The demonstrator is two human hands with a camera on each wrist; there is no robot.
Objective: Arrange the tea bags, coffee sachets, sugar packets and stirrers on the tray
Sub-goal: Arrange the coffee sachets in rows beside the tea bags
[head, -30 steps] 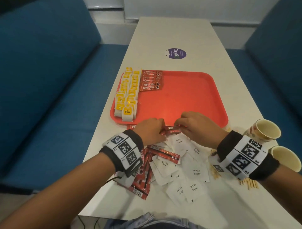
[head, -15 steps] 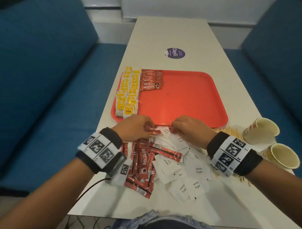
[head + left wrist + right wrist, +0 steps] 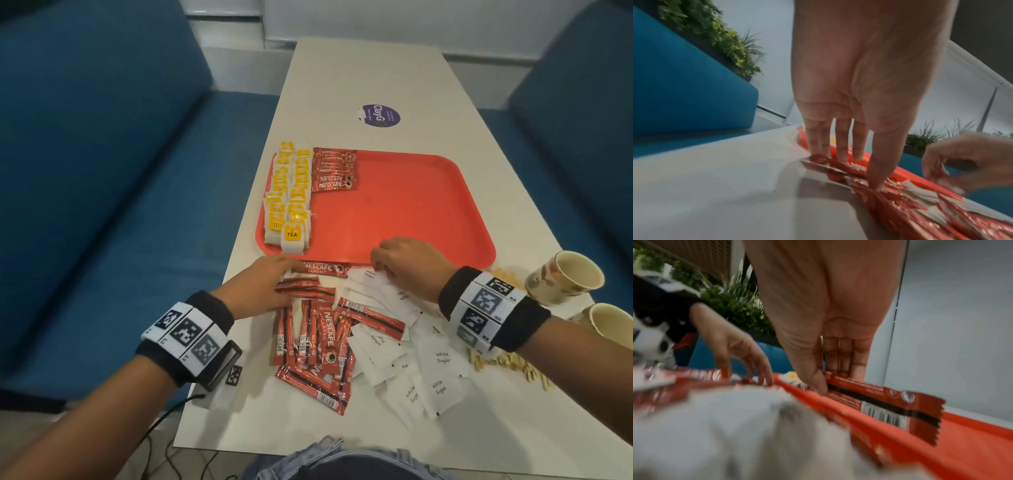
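Observation:
A red tray [image 3: 411, 205] holds tea bags [image 3: 291, 198] in two columns on its left and a short row of coffee sachets [image 3: 334, 169] at its far left. Loose coffee sachets [image 3: 318, 342] and white sugar packets [image 3: 442, 359] lie in front of the tray. Wooden stirrers [image 3: 496, 368] lie to the right. My left hand [image 3: 291, 274] [image 3: 849, 154] presses straight fingers on the loose sachets beside the tray's near rim [image 3: 910, 177]. My right hand [image 3: 380, 257] [image 3: 826, 382] pinches a couple of coffee sachets [image 3: 879, 399] between thumb and fingers over the near rim [image 3: 859, 418].
Two paper cups [image 3: 565, 281] [image 3: 613, 322] stand at the table's right edge, by the stirrers. A purple sticker [image 3: 380, 115] marks the far tabletop. Blue sofas flank the white table [image 3: 359, 75]. Most of the tray's floor is bare.
My hands, close together over a sachet before, have drawn apart. The left slid left onto the loose coffee sachets; the right holds sachets at the tray's near edge.

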